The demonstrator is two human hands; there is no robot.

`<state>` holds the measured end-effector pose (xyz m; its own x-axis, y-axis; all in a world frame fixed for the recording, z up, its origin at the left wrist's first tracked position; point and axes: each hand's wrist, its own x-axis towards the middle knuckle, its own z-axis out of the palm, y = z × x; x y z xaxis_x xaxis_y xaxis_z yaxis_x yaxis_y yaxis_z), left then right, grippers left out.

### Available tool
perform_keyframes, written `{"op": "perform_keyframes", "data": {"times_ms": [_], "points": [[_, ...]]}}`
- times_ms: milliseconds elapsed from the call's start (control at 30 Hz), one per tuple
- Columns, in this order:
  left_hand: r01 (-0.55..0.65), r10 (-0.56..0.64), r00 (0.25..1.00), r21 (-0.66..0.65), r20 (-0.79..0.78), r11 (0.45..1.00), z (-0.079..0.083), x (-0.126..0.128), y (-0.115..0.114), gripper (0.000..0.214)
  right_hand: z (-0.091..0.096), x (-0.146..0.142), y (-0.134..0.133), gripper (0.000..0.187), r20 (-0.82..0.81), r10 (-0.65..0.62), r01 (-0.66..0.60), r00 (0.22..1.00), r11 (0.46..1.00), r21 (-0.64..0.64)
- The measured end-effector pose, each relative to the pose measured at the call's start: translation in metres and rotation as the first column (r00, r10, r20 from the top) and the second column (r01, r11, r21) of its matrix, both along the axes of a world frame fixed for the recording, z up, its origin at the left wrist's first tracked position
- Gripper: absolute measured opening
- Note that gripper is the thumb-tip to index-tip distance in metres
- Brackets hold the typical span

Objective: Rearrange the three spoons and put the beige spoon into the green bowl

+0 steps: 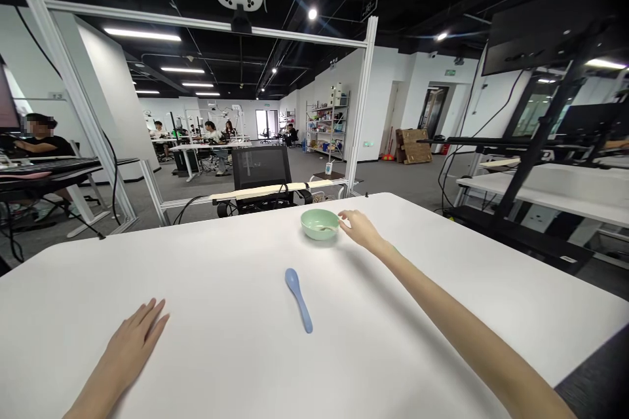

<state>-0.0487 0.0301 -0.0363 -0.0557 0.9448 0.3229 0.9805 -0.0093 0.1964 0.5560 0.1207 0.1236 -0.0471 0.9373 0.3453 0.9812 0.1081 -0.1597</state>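
A light green bowl point(314, 234) is near the far edge of the white table. My right hand point(362, 230) reaches out to it, thumb and fingers closed at the right side of its rim. Something pale shows inside the bowl, too small to make out. Closer to me lies a blue spoon point(299, 301), its rounded end pointing away and its handle towards me. My left hand point(130, 344) rests palm down on the table at the left, fingers stretched out and holding nothing, well apart from spoon and bowl.
The white table point(221, 327) has a metal frame point(362, 105) along its far side, with a wooden strip point(255, 191) low across it. Behind stands a black mesh chair point(261, 167). A dark stand point(533, 137) is at the right. Several people sit at desks farther off.
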Motion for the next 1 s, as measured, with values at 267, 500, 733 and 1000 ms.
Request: {"op": "perform_keyframes", "data": {"times_ms": [267,500,733,1000], "points": [[-0.006,0.006,1.0,0.006,-0.013,1.0,-0.005,-0.005,0.005,0.076,-0.088,0.053,-0.066,0.055,-0.099,0.063,-0.065,0.993,0.998,-0.013],[-0.007,0.006,1.0,-0.024,-0.004,1.0,-0.004,-0.005,0.005,0.082,-0.112,0.067,-0.075,0.057,-0.129,0.065,-0.077,0.99,0.993,-0.095],[-0.003,0.004,1.0,-0.031,0.019,1.0,-0.002,-0.005,0.004,0.082,-0.122,0.068,-0.072,0.053,-0.173,0.057,-0.067,0.983,0.996,-0.055],[-0.012,0.012,1.0,-0.005,0.025,1.0,0.003,0.0,0.001,0.078,-0.094,0.058,-0.06,0.048,-0.198,0.036,-0.022,0.98,0.997,0.076]]}}
